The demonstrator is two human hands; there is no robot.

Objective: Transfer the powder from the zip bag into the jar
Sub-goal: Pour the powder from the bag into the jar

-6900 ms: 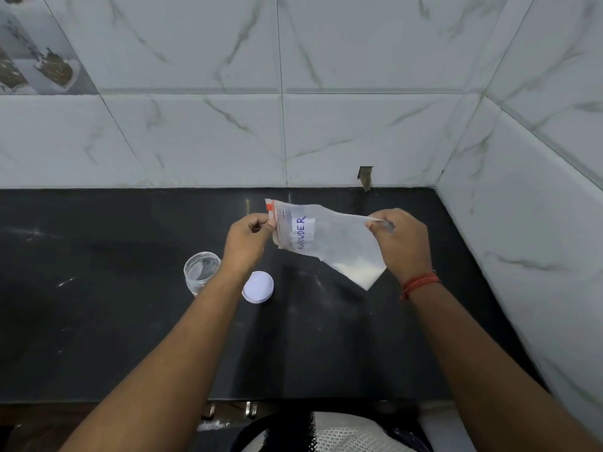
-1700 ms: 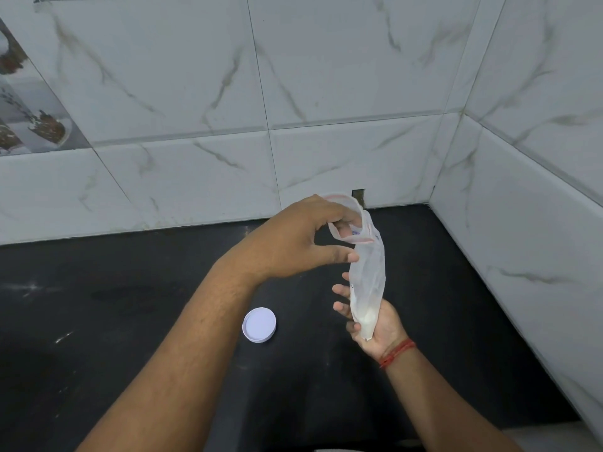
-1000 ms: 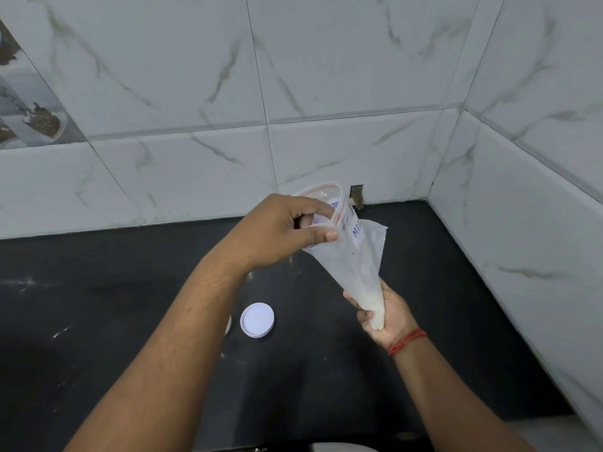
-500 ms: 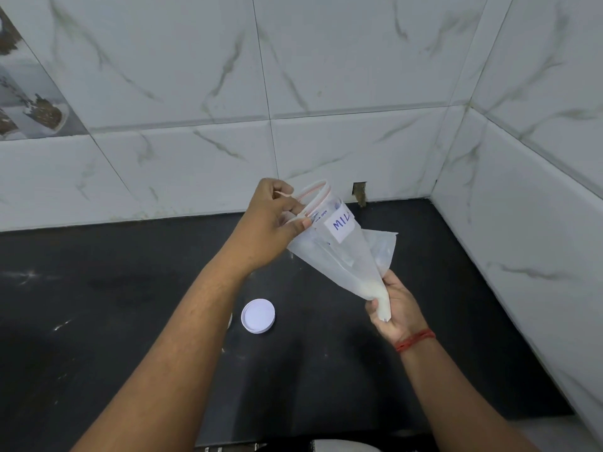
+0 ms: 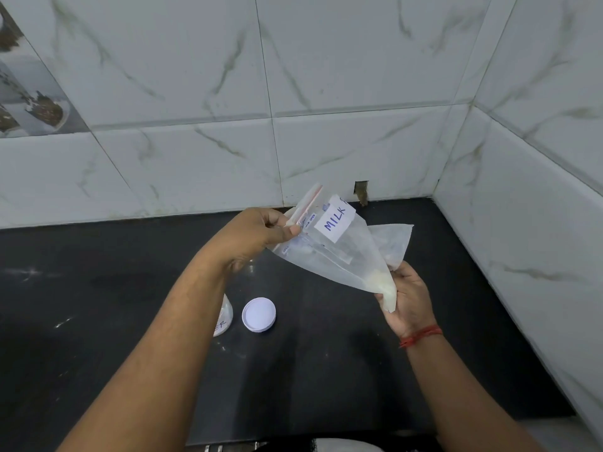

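Head view: the zip bag [image 5: 339,249] is held in the air above the table [image 5: 98,308], behind and to the right of the lid [image 5: 258,314]. Its zip edge is pinched between thumb and curled fingers of the left hand [image 5: 261,233], and its lowest corner, where the pale powder [image 5: 385,285] is gathered, is cradled in the loosely curled fingers of the right hand [image 5: 404,298]. A white label reading "MILK" is seen on the bag. Whether the zip is parted cannot be told.

The jar [image 5: 223,316] is mostly hidden behind the left forearm, just left of the lid; only part of its clear wall and some lettering are shown. The lid lies flat on the table, so the jar is judged to be already uncapped. A small amount of powder is judged to be left in the bag, and how much is in the jar cannot be told. The bag is well apart from the jar, so bringing it over the jar mouth and tipping out the rest is judged to remain.

The table is dark and glossy, with faint pale smears. It is enclosed behind and to the right of the lid by walls of white marbled tile, which meet in 1 corner.
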